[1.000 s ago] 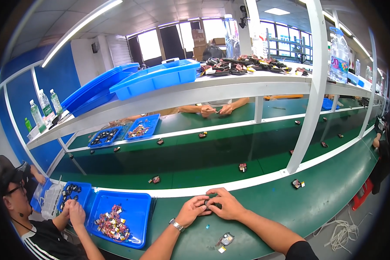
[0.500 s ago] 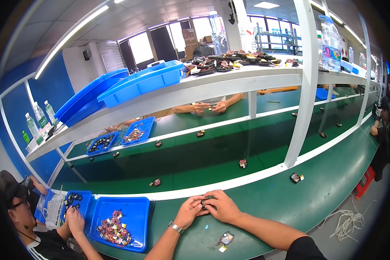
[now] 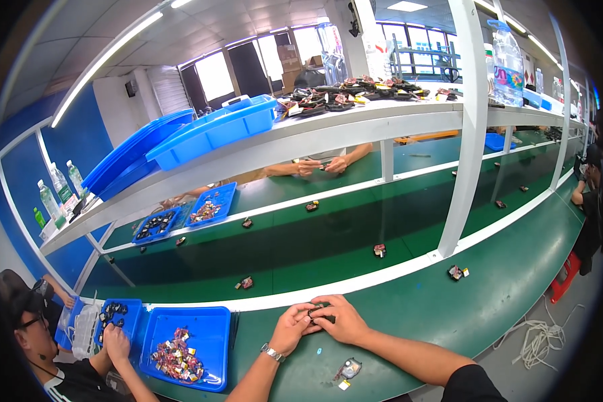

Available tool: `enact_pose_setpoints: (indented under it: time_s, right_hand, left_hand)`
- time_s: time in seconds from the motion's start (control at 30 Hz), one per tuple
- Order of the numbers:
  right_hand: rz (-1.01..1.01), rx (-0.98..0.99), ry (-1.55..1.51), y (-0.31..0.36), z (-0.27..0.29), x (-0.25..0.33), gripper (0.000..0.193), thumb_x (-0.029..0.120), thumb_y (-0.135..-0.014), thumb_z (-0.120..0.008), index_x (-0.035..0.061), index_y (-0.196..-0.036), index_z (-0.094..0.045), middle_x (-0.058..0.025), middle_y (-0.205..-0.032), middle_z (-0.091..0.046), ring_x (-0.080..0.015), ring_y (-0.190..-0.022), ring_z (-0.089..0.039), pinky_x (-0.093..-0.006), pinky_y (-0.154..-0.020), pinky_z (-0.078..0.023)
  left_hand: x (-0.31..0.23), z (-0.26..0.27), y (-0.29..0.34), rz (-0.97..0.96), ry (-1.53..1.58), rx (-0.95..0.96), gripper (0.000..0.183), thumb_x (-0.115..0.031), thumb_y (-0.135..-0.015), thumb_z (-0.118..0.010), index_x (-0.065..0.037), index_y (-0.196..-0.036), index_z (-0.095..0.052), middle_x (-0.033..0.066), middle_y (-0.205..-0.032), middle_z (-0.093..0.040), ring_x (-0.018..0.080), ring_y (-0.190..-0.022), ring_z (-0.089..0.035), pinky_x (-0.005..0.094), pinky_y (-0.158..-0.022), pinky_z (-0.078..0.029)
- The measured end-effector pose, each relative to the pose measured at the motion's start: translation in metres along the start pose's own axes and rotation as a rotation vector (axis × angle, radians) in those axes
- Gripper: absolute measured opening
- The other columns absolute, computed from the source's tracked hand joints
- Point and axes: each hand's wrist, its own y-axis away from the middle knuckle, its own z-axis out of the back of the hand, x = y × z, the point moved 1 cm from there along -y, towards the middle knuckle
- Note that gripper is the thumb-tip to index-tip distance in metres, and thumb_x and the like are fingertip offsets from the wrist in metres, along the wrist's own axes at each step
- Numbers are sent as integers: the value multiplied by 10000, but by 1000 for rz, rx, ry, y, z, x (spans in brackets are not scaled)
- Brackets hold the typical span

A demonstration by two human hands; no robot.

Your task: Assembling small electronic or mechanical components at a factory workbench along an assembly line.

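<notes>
So, from the head view, a small black part (image 3: 319,314) is held over the green workbench (image 3: 409,321), pinched between the fingertips of the left hand (image 3: 293,328) and the right hand (image 3: 342,321). Most of it is covered by fingers, so its exact shape can't be made out. A metal-banded wristwatch (image 3: 272,352) is worn on the left wrist. Near the right forearm, a loose wired module (image 3: 350,368) can be seen lying on the bench, with a tiny blue scrap (image 3: 319,351) closer to the hands. Off left, a blue tray (image 3: 212,331) is piled with red-wired parts (image 3: 177,360), and a co-worker's hands (image 3: 116,342) are held together beside it. Beyond the white rail (image 3: 275,301), more wired modules (image 3: 380,250) are spread along the dark green belt (image 3: 315,264).
</notes>
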Motion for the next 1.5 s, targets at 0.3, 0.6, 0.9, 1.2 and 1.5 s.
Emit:
enact_pose_setpoints:
  time_s: [0.3,0.6,0.9,1.2,1.5]
  right_hand:
    - [106,-60,89,-4,0,6,172,84,-784,-710,76,-955,-725,-69,-1169,-611,-275,-1143,-525,-376,-947,-468]
    - [15,-81,7,0,-6,3,159,81,-779,-713,94,-937,-731,-60,-1207,-613,-279,-1146,-531,-381,-949,-472]
    - [145,-27,83,-8,6,9,187,78,-796,-698,97,-980,-725,-78,-1284,-563,-284,-1200,-491,-384,-979,-450]
    - [183,-113,137,-6,10,13,152,31,-753,-696,70,-895,-659,-78,-1131,-602,-259,-969,-611,-342,-757,-544]
    - [314,-113,269,-7,10,21,199,42,-728,-699,53,-921,-648,-68,-1009,-614,-245,-929,-611,-334,-734,-548]
  left_hand:
    - [-4,-4,1,-56,44,-44,242,4,-982,-447,26,-1223,-453,181,-1233,-583,236,-1086,-623,360,-937,-551]
    - [2,0,-1,-61,20,-38,257,-6,-985,-452,19,-1241,-452,170,-1214,-596,221,-1074,-627,360,-931,-554]
    - [3,-3,0,-89,-2,-56,258,-19,-989,-447,29,-1243,-450,175,-1267,-569,232,-1081,-626,371,-935,-555]
    - [-2,-9,0,-33,-7,-84,264,-22,-996,-432,22,-1256,-441,165,-1236,-585,233,-1078,-628,384,-939,-553]
    - [1,-5,1,-18,2,-102,261,-27,-993,-442,-2,-1252,-453,120,-1156,-621,199,-1056,-632,360,-909,-555]
